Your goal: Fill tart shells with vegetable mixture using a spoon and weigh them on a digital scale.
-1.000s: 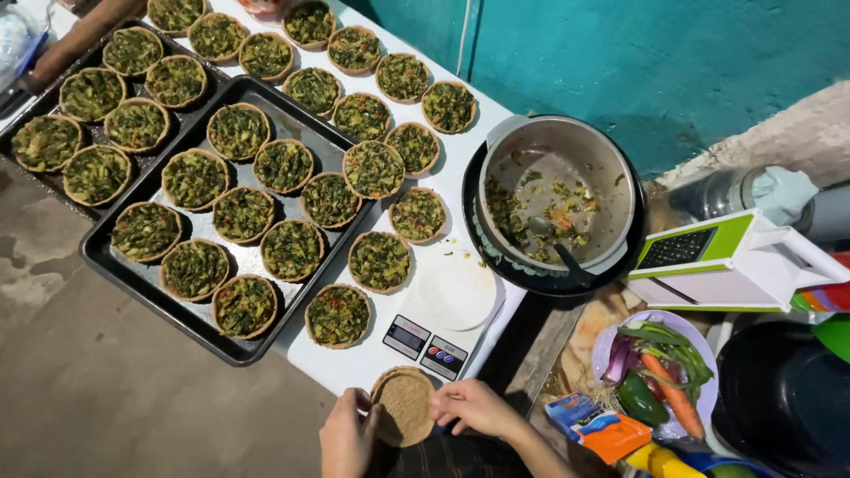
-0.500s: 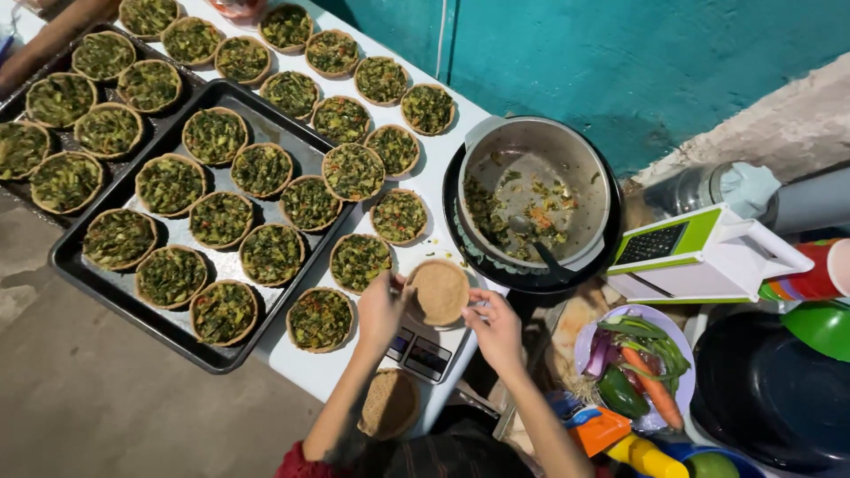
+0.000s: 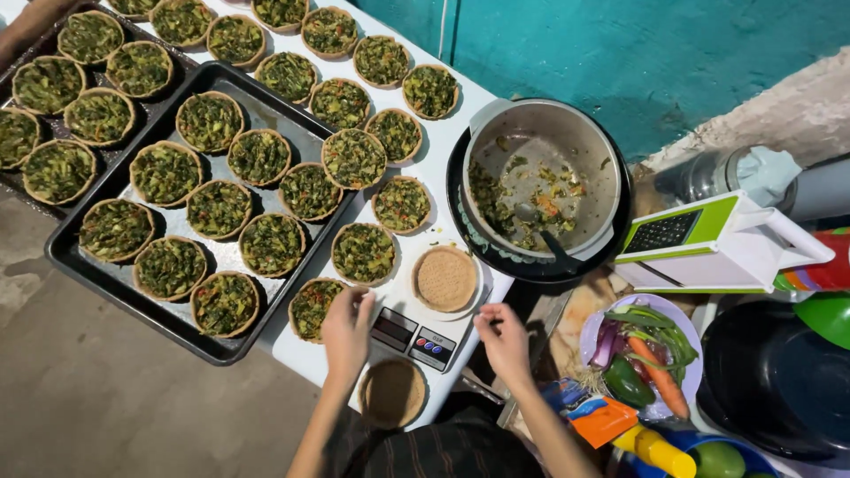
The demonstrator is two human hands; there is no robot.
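Now 1 empty shell [image 3: 445, 279] sits on 1 scale [image 3: 414, 332]; left hand [image 3: 347, 325] and right hand [image 3: 502, 341] fingers loose, holding nothing

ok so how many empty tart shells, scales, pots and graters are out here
empty tart shells: 2
digital scale: 1
pot: 1
grater: 1
total: 5
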